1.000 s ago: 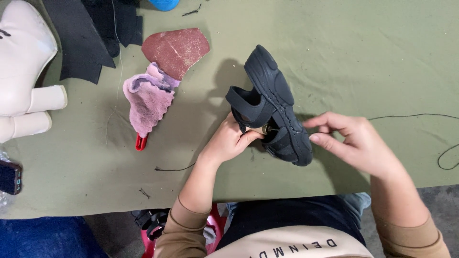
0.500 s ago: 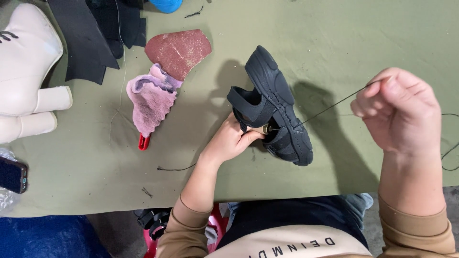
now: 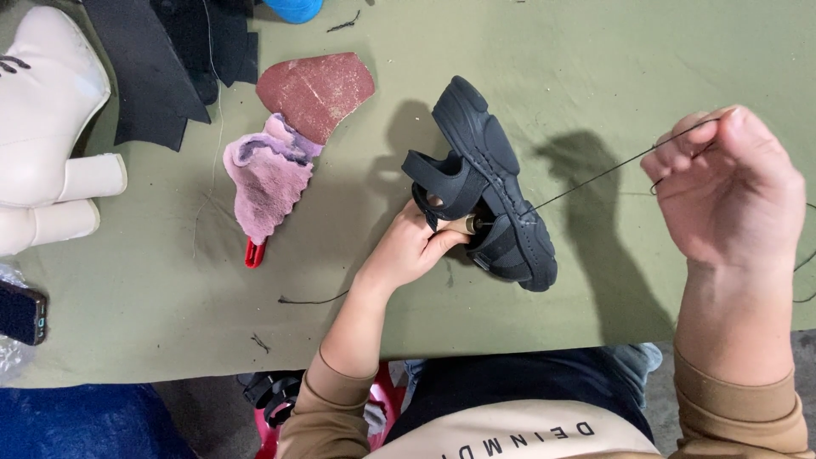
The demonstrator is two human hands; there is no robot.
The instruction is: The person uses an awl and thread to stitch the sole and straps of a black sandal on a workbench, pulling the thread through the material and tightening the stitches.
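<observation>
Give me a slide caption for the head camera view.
Left hand steadies a black sandal while the right hand pulls a dark thread taut.

Light is bright and even, with no dim corners. Source sits above and toward the right hand (image 3: 731, 191): its shadow falls on the green table cover (image 3: 595, 76) just left of it, soft-edged and mid-grey. The black sandal (image 3: 493, 195) throws a fainter shadow up and to the left, beyond the left hand (image 3: 408, 251). Focus is sharp on the sandal and the thin black thread (image 3: 586, 178). The right hand, raised close to the lens, looks slightly soft and enlarged. Mild sheen on the cream boot (image 3: 47, 110), far left of the left hand; no harsh glare. Straight edges hold; little distortion shows.
</observation>
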